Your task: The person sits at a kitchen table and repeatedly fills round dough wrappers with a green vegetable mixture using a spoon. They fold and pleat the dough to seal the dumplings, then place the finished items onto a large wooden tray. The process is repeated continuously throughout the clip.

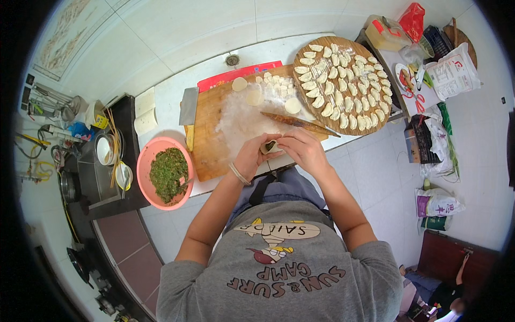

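Note:
A dumpling (271, 146) with dark green filling showing in its open fold is held between my two hands, over the front edge of the wooden board. My left hand (251, 154) cups it from the left, and my right hand (303, 149) pinches its rim from the other side. Just beyond lies a dark tapered rolling pin (292, 121). Round wrappers (293, 105) and several small dough pieces (279, 84) rest on the floured cutting board (206, 115). To the left stands a pink bowl (145, 182) of chopped green filling (167, 172) with a utensil in it.
A round board (300, 64) covered with folded dumplings (351, 86) sits at the back right. A cleaver (188, 107) lies on the cutting board's left edge. Left are a sink (99, 182) and bowls (104, 150). Bags (437, 204) stand along the right wall; another person (445, 292) is lower right.

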`<control>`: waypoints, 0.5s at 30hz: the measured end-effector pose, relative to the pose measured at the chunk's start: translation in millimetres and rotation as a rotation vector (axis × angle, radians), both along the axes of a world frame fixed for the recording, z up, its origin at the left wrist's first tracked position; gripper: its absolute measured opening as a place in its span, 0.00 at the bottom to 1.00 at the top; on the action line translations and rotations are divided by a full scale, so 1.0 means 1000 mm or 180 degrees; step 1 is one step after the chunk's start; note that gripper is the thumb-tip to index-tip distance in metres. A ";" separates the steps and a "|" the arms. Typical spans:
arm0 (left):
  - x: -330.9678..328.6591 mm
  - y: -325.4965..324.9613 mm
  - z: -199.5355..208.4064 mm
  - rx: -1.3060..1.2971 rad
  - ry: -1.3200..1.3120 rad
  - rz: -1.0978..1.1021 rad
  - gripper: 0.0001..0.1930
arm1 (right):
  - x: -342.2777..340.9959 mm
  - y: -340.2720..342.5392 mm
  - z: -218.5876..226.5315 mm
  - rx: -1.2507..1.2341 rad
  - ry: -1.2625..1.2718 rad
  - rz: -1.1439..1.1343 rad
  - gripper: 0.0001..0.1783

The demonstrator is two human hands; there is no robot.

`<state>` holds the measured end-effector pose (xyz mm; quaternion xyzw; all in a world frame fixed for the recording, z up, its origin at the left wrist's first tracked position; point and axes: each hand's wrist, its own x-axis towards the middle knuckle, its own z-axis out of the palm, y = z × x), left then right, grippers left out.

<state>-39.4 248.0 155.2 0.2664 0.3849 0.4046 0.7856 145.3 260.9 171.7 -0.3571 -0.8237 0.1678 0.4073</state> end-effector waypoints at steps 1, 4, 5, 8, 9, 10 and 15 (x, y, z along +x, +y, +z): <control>0.001 0.000 0.001 0.0031 0.0006 -0.0035 0.20 | 0.001 0.001 0.000 0.0015 -0.0024 0.0056 0.08; 0.004 0.001 0.003 -0.0077 -0.0006 0.0011 0.20 | 0.000 0.002 -0.002 0.0060 -0.0147 -0.0017 0.08; 0.004 0.002 0.003 -0.0082 -0.0008 0.0002 0.20 | 0.000 0.002 -0.004 0.0036 -0.0116 -0.0018 0.08; 0.003 0.003 0.004 -0.0117 -0.0006 -0.0039 0.20 | -0.001 0.001 -0.004 -0.0003 -0.0073 -0.0001 0.09; 0.003 0.005 0.008 -0.0140 0.0000 -0.0070 0.20 | -0.001 0.001 0.000 0.0008 -0.0091 0.0012 0.09; 0.003 0.005 0.010 -0.0167 0.0006 -0.0101 0.20 | -0.002 0.000 0.003 0.0016 -0.0109 0.0026 0.09; 0.004 0.008 0.004 -0.0293 0.0323 -0.0241 0.21 | 0.001 0.002 0.003 -0.0080 -0.0339 0.0193 0.07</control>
